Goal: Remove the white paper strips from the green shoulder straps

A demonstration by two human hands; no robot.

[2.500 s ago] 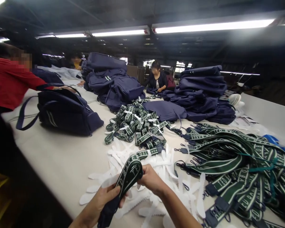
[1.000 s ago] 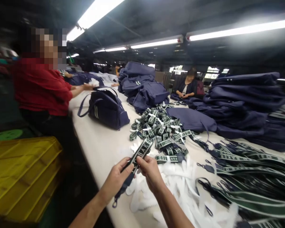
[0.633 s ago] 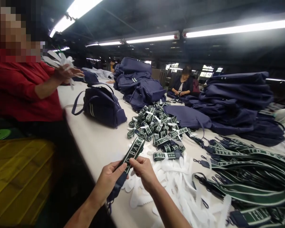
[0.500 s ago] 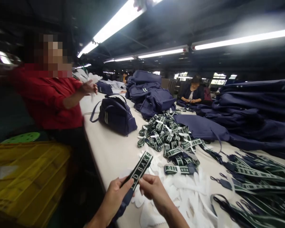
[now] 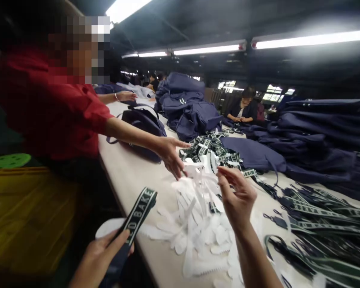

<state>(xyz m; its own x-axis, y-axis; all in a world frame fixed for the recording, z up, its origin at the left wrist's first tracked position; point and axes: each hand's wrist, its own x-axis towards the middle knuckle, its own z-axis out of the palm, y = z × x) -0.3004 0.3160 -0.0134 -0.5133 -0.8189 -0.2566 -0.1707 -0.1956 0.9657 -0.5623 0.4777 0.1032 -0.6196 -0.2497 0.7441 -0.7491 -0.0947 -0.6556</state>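
My left hand (image 5: 108, 244) is closed around a folded dark green strap (image 5: 141, 206) with white lettering and edges, held over the table's near edge. A white piece (image 5: 106, 228) shows beside that hand. My right hand (image 5: 237, 192) is raised above the loose white strips (image 5: 195, 228), thumb and fingertips pinched together. White material lies close behind those fingertips, and whether they grip it is unclear. Just left of my right hand, a co-worker's hand (image 5: 171, 154) reaches over the white strips with fingers spread. Bundled lettered straps (image 5: 204, 144) lie in a heap behind.
A co-worker in a red top (image 5: 57, 112) leans over the table (image 5: 123, 168) from the left. Navy bags (image 5: 186, 108) are piled at the back, with more stacked right (image 5: 327, 140). Long straps (image 5: 318, 228) lie at right. A yellow crate (image 5: 27, 224) stands lower left.
My left hand has moved left and down with the strap. My right hand has left the strap and risen rightward. The co-worker's arm has reached in, and more white strips now lie on the pile.
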